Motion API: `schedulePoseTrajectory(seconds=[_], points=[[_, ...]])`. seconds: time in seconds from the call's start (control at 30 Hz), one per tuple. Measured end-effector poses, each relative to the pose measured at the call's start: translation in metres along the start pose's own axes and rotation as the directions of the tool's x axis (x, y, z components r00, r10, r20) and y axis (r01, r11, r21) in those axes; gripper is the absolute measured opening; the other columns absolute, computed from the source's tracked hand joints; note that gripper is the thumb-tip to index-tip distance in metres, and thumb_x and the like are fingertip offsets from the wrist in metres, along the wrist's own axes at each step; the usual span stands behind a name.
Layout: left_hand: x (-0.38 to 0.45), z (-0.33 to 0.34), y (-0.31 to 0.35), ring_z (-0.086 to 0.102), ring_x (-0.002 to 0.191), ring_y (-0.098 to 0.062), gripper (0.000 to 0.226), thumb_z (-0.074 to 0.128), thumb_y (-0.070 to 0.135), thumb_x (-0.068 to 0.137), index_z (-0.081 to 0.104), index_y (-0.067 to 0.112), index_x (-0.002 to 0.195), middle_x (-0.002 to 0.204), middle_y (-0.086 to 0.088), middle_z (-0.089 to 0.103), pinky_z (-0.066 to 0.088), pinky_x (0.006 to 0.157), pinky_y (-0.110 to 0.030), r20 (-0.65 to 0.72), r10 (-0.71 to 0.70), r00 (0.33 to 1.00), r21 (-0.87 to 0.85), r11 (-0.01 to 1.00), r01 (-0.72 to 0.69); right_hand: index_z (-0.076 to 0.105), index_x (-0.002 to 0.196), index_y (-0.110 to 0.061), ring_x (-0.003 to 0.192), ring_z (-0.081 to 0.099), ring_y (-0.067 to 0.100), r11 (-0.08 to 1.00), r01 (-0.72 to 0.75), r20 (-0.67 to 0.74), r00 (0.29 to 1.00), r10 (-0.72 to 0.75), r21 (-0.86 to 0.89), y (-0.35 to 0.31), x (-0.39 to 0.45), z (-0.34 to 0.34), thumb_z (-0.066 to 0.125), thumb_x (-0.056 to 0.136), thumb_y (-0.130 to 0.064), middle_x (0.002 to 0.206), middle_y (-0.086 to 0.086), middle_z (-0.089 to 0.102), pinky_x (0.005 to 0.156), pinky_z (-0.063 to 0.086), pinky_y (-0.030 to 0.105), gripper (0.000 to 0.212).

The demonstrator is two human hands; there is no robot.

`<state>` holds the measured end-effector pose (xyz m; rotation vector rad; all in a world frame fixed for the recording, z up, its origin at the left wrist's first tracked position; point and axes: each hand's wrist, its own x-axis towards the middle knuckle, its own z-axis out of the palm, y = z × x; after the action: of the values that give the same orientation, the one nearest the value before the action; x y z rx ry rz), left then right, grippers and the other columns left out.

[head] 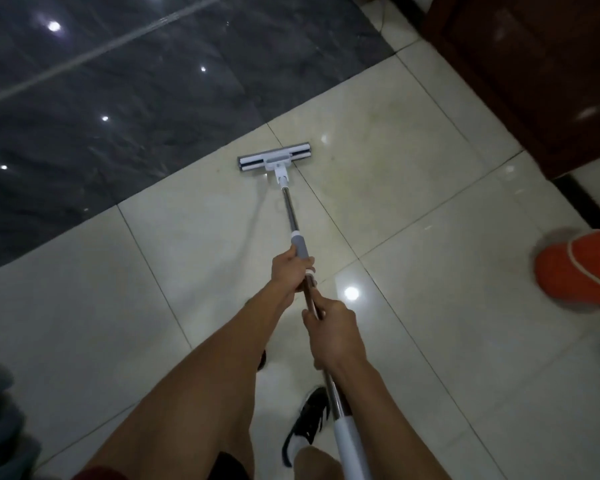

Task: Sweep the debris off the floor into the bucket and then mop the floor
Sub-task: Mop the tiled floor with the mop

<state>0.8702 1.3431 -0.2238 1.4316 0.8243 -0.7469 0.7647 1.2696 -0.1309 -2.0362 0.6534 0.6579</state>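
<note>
Both hands grip the long handle of a flat mop, whose head lies flat on the glossy cream tile floor just short of the edge where the pale tiles meet a dark, veined stone-like slab. The mop head is a narrow rectangular bar, white plastic in the middle with grey ends and a dark strip along it, joined by a white hinge to a slim, shiny metal shaft. The left hand sits farther down the shaft, its fingers curled round a grey cylindrical sleeve with white collars at each end. The right hand holds the bare metal part just behind, fingers wrapped closed around it — nearer the body the shaft widens into a smooth white tube.

The tiles are large squares with thin dark grout lines, polished enough to mirror round ceiling lights as bright spots. At the right edge stands an orange plastic bucket, rounded and blurred, with a thin pale line across it — well apart from the mop head. A dark reddish-brown wooden cabinet fills the upper right corner. Below the arms, a black shoe with a white sock rests on the tile.
</note>
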Motion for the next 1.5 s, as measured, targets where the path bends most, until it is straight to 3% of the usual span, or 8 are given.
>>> schedulePoseTrajectory(seconds=[0.17,0.37,0.53,0.7,0.97,1.1,1.3,1.5], points=[[0.072,-0.008,0.088,0.066,0.067,-0.029,0.010,0.076,0.008,0.084,0.067,0.008,0.089,0.081,-0.016,0.066,0.059,0.079,-0.063,0.002,0.007,1.000,0.013,1.000,-0.007,0.049,0.143,-0.033,0.051,0.058,0.013,1.000,0.009,-0.006,1.000,-0.009,0.015,-0.073,0.084,-0.009,0.052,0.101,-0.021,0.076,0.003,0.062,0.042,0.047,0.023,0.044],[0.158,-0.032,0.199,0.065,0.067,-0.029,0.009,0.074,0.008,0.087,0.067,0.010,0.093,0.085,-0.018,0.067,0.060,0.080,-0.059,0.008,0.034,0.999,0.041,0.999,-0.035,0.043,0.148,-0.031,0.067,0.065,0.018,1.000,-0.006,-0.018,1.000,0.007,0.021,-0.166,0.190,0.007,0.051,0.100,-0.018,0.086,0.004,0.065,0.064,0.061,0.036,0.051],[0.219,-0.050,0.272,0.065,0.071,-0.027,0.008,0.073,0.011,0.090,0.067,0.014,0.095,0.090,-0.016,0.069,0.060,0.082,-0.049,-0.006,0.053,0.999,0.082,0.995,-0.052,0.043,0.146,-0.029,0.064,0.064,0.020,0.999,-0.031,-0.009,0.999,0.032,0.042,-0.227,0.267,0.020,0.051,0.099,-0.017,0.083,0.004,0.062,0.059,0.062,0.043,0.050],[0.251,-0.062,0.304,0.072,0.083,-0.030,0.017,0.078,0.018,0.088,0.066,0.016,0.100,0.100,-0.016,0.074,0.063,0.079,-0.044,0.000,0.056,0.998,0.168,0.984,-0.055,0.043,0.144,-0.024,0.060,0.061,0.022,0.998,-0.062,0.022,0.998,0.062,0.008,-0.256,0.299,0.020,0.050,0.098,-0.012,0.084,0.008,0.059,0.050,0.059,0.035,0.048],[0.218,-0.079,0.263,0.075,0.089,-0.030,0.023,0.083,0.019,0.082,0.066,0.017,0.098,0.098,-0.016,0.075,0.062,0.083,-0.049,-0.030,0.004,1.000,0.187,0.982,0.001,0.019,0.154,-0.027,0.072,0.067,0.025,0.991,-0.059,0.135,0.988,0.076,-0.123,-0.229,0.254,0.037,0.057,0.091,0.001,0.095,0.010,0.059,0.065,0.063,0.041,0.079],[0.179,-0.084,0.214,0.072,0.081,-0.029,0.019,0.084,0.014,0.081,0.066,0.018,0.087,0.093,-0.016,0.074,0.061,0.085,-0.050,-0.038,-0.039,0.999,0.165,0.985,0.045,0.020,0.154,-0.023,0.066,0.060,0.018,0.982,-0.011,0.180,0.983,0.046,-0.189,-0.192,0.208,0.040,0.058,0.090,0.001,0.085,0.004,0.055,0.067,0.061,0.036,0.078],[0.104,-0.087,0.099,0.071,0.078,-0.030,0.034,0.083,0.009,0.080,0.073,0.011,0.113,0.102,-0.020,0.076,0.060,0.083,-0.051,-0.034,-0.074,0.997,0.088,0.993,0.077,0.026,0.150,-0.022,0.081,0.066,0.022,0.969,0.055,0.222,0.975,0.000,-0.240,-0.107,0.104,0.051,0.058,0.093,-0.006,0.102,0.008,0.062,0.077,0.061,0.036,0.068],[0.017,-0.071,-0.036,0.067,0.068,-0.029,0.022,0.082,0.006,0.081,0.072,0.014,0.099,0.094,-0.018,0.074,0.061,0.075,-0.049,-0.046,-0.067,0.997,0.046,0.997,0.069,0.037,0.143,-0.018,0.081,0.066,0.024,0.973,0.020,0.287,0.957,0.049,-0.232,-0.003,-0.010,0.045,0.058,0.095,-0.012,0.091,0.004,0.057,0.075,0.061,0.038,0.052]])
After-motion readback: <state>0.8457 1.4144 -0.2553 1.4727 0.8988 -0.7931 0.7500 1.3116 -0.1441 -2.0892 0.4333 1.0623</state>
